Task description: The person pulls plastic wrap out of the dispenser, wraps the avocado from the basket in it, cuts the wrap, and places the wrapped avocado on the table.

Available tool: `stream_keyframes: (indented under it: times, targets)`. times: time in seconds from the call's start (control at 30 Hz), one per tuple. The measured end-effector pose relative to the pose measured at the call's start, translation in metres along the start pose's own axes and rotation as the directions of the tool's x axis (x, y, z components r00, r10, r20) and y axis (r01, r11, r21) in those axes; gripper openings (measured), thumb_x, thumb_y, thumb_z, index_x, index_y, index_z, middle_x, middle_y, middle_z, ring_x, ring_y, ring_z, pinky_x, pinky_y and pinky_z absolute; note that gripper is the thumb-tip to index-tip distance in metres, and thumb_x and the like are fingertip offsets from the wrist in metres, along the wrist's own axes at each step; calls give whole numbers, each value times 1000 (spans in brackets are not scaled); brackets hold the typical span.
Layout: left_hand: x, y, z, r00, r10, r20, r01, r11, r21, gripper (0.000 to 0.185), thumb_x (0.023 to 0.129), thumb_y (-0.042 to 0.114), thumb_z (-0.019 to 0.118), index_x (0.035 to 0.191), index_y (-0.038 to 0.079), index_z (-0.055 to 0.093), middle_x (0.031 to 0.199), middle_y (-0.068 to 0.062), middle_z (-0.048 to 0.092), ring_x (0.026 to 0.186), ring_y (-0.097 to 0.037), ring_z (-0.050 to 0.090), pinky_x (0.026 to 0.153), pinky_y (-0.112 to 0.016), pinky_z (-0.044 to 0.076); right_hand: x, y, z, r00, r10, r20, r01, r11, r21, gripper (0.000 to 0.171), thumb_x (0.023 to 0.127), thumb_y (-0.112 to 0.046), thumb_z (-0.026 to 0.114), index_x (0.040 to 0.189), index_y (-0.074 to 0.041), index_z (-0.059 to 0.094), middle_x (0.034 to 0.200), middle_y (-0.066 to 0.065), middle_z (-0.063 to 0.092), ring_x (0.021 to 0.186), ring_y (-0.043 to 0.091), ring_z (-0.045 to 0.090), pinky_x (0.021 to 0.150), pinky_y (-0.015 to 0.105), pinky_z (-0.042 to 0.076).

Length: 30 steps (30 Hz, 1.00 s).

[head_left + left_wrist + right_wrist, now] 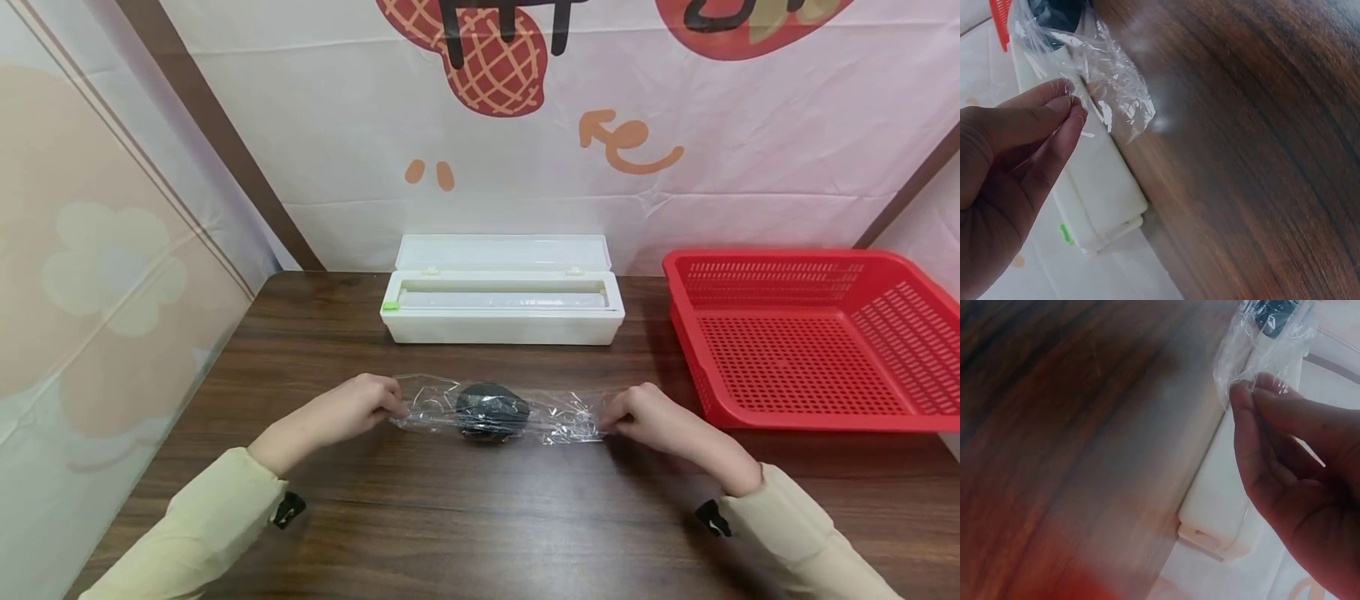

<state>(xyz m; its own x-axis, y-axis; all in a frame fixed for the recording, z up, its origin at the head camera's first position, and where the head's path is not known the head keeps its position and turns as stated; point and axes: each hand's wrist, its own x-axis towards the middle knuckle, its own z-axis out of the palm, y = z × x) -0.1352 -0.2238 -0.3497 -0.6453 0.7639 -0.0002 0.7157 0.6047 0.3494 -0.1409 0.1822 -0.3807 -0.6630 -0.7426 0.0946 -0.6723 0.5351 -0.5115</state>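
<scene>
A dark, rounded object [491, 410] is wrapped in clear plastic film [566, 417] above the middle of the table; its kind is hidden by the glare and folds. My left hand [360, 404] pinches the film's left end between thumb and fingers, which the left wrist view shows close up, with a loose flap of film [1124, 103] beyond the fingertips. At the other end, my right hand [648, 417] pinches the gathered film [1235, 359] the same way. Between both hands the film stretches across in a band, with the dark object at its centre.
Behind the film stands a white cling film dispenser box [502, 327], its lid [502, 252] raised and a roll inside. A red plastic basket [697, 358] sits at the right on the brown wooden table [465, 533]. A printed cloth [337, 108] hangs along the back.
</scene>
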Motion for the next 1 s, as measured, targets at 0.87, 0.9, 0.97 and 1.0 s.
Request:
stream_keyframes:
  times: [0.87,0.9,0.97,1.0]
  targets:
    - [7,4,-13,997,-55,-57,59,996,64,7,81,7,67,85,8,72,86,2,63,77,-10,61,68,-27,52,3,-11,-15,986,167,27,-164,983,-86,15,72,2,71,86,-3,71,77,0,68,68,8,60,62,26,52]
    - [9,6,-15,997,-51,-63,54,997,61,6,81,9,67,85,8,71,86,3,63,77,-9,60,67,-26,51,5,-12,-15,987,159,12,-157,985,-78,14,73,2,70,85,-4,71,76,-1,67,66,7,59,61,25,52]
    - [14,10,-17,997,-40,-74,44,997,62,6,83,11,66,84,9,71,85,4,62,76,-7,59,67,-25,51,8,-16,-16,989,147,-27,-149,987,-63,14,74,1,69,88,-3,71,77,1,68,67,8,60,61,25,52]
    - [17,11,-17,996,-33,-77,38,997,62,6,83,12,65,85,9,71,85,4,62,76,-7,59,67,-25,51,10,-19,-16,990,135,-45,-138,989,-58,14,75,1,68,89,-2,70,78,2,68,69,10,61,62,26,52]
